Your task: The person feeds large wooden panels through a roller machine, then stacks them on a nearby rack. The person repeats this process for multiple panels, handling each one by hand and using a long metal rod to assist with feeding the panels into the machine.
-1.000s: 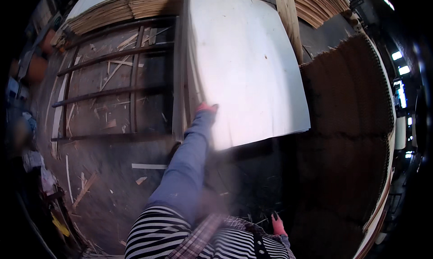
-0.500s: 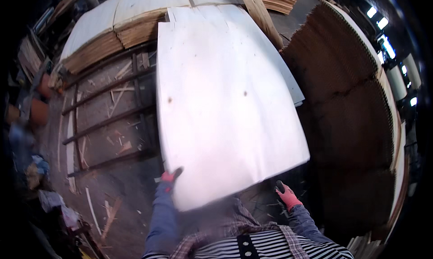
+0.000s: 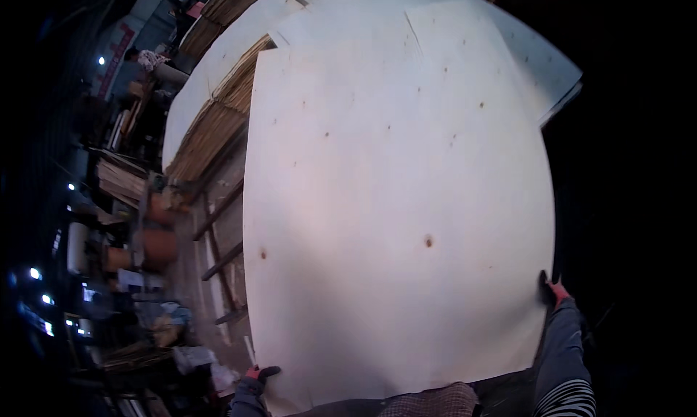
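A large pale wood veneer sheet (image 3: 385, 199) with small brown knots spreads across the middle of the view, its near part bowed. Its near left corner is pinched by my left hand (image 3: 260, 373), in a red glove with dark fingertips, the thumb on top. On the right edge, close to the near corner, my right hand (image 3: 555, 290) grips the same sheet, its dark thumb over the edge and the other fingers hidden beneath. Another sheet (image 3: 548, 68) sticks out from under it at the far right.
Stacked veneer (image 3: 210, 137) stands at the far left, beside a dark metal rack (image 3: 223, 261) low on the floor. Orange-brown round objects (image 3: 156, 248) and clutter lie farther left. Another person (image 3: 151, 59) is at the far left back. Deep shadow covers the right side.
My right hand, apart from the sheet before, now holds its right edge. The sheet's near end has come closer to my body, and the view has turned.
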Action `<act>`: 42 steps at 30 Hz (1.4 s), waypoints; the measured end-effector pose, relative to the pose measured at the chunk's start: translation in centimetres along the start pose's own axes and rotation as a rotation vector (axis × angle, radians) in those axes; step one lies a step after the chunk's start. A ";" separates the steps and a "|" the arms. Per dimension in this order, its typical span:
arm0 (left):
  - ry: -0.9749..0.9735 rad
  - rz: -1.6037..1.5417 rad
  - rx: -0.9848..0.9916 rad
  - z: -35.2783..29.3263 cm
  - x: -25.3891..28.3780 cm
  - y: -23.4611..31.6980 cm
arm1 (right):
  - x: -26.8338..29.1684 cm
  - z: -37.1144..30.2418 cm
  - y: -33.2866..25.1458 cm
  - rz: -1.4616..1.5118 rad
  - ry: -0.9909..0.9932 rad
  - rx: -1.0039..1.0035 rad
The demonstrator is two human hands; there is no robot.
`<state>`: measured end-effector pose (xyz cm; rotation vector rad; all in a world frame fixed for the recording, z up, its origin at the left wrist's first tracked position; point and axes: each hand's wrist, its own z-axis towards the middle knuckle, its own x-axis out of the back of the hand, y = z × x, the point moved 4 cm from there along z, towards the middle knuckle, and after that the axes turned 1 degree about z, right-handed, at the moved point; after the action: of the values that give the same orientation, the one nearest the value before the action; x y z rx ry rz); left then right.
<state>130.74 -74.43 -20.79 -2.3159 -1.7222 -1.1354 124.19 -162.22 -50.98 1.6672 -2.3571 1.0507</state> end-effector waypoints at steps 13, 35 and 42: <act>0.439 0.721 -0.006 0.5 -1.8 0.3 | 1.9 -11.4 -5.0 0.151 -0.312 0.341; -0.002 0.418 -0.414 -35.8 2.2 7.9 | 11.6 -58.5 -26.1 0.044 -0.331 0.586; 0.134 0.281 -0.413 -46.2 4.1 -1.4 | 12.3 -63.6 -25.3 -0.130 -0.321 0.845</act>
<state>105.84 -90.76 14.76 -2.5198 -1.1556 -1.6622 120.58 -140.97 15.16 2.3414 -2.0233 2.0736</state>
